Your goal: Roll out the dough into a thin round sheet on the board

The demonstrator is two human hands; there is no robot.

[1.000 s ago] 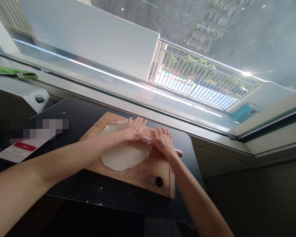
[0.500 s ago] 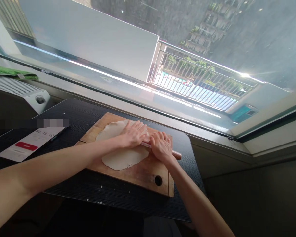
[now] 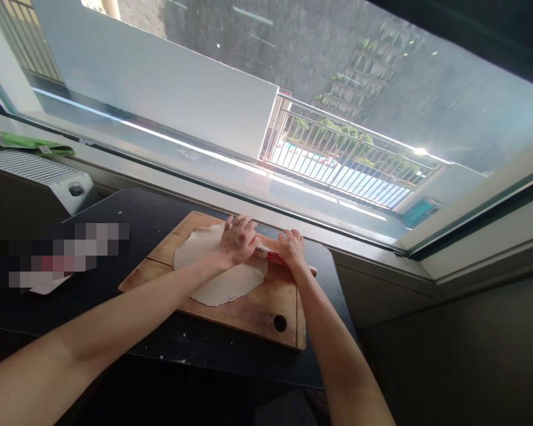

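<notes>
A thin, roughly round sheet of dough (image 3: 224, 285) with ragged edges lies on a wooden cutting board (image 3: 244, 319). Across the dough's right part runs a rolling pin (image 3: 270, 255), marked with red and white in its middle. My left hand (image 3: 240, 239) is curled over the pin's left part, above the dough. My right hand (image 3: 292, 247) grips it further right, past the dough's edge, and the wooden end sticks out beyond. Beneath my hands much of the pin is hidden.
The board sits on a dark table (image 3: 160, 343) speckled with white crumbs. A phone (image 3: 48, 285), partly blurred out, lies at the left. Behind the table stand a window and its sill, with a white radiator (image 3: 66, 183) and a green cloth (image 3: 31, 142) at the far left.
Both hands have pushed the rolling pin a little toward the far edge of the board. My fingers, flatter before, are now more curled around it. The camera view has shifted slightly.
</notes>
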